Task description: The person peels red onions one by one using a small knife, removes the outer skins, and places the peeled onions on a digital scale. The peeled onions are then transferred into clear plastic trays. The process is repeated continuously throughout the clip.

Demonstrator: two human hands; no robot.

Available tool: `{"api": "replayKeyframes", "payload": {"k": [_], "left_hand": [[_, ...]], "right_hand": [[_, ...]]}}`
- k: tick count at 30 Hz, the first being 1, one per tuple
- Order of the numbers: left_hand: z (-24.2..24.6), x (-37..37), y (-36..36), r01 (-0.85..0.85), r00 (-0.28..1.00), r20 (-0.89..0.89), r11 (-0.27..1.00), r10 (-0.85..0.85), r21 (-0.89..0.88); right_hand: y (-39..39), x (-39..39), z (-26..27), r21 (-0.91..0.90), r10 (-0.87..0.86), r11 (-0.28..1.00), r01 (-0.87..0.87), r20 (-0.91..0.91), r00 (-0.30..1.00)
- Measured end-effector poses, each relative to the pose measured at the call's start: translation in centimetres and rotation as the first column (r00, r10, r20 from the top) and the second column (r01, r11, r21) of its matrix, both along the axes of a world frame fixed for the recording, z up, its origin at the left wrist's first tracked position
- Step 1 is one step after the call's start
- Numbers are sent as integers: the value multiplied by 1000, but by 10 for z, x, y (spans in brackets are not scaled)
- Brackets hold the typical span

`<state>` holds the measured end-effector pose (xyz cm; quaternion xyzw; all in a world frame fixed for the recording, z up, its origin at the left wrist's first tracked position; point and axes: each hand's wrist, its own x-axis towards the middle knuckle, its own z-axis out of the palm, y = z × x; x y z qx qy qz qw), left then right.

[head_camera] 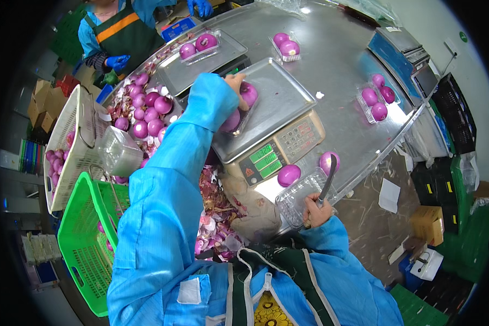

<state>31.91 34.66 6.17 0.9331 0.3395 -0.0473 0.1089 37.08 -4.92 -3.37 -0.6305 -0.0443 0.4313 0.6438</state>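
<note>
My left hand (237, 90) reaches over the left edge of a scale's metal pan (283, 98), its fingers around a clear plastic tray (246, 120) of peeled red onions (249, 93). The sleeve hides part of that tray. In my right hand (318, 212) is a knife (329, 177), blade pointing away from me. Beside this hand lies an empty clear plastic tray (295, 199). Two loose peeled onions, a near one (289, 175) and one partly behind the blade (324, 161), sit between that tray and the scale keypad (297, 136).
Filled onion trays stand at the back (287, 48), at the right (373, 102) and on a second scale (197, 49). Loose onions (150, 114) and skins lie left. A stack of clear trays (120, 150), a white crate (71, 150) and a green crate (85, 244) flank me. A gloved co-worker (122, 32) stands opposite.
</note>
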Motion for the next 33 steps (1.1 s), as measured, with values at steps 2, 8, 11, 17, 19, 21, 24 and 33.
{"api": "replayKeyframes", "payload": {"k": [2,8,11,17,19,21,24,33], "left_hand": [[5,-19,8,6,970,244,999,4,-42],[39,-148,-29,-102,562,717,895,412,-434],[23,-207,-74,-83,406,714,801,571,-593],[6,-245,-99,-141,278,665,714,693,-685],[12,-240,-97,-106,243,686,722,686,-684],[11,-230,-85,-116,306,691,746,655,-656],[7,-188,-61,-77,418,686,775,596,-627],[-132,-84,53,-111,600,690,897,405,-429]], "right_hand": [[5,-2,1,16,20,1000,-20,39,999],[9,-12,3,33,107,994,-109,38,993],[16,-27,12,48,159,986,-162,56,986],[45,-46,23,100,215,972,-214,-2,977],[50,-38,17,98,214,974,-205,-98,972],[53,-30,16,80,202,977,-198,-41,979],[54,-24,12,140,186,971,-194,68,980],[146,12,39,95,163,983,-158,-47,986]]}}
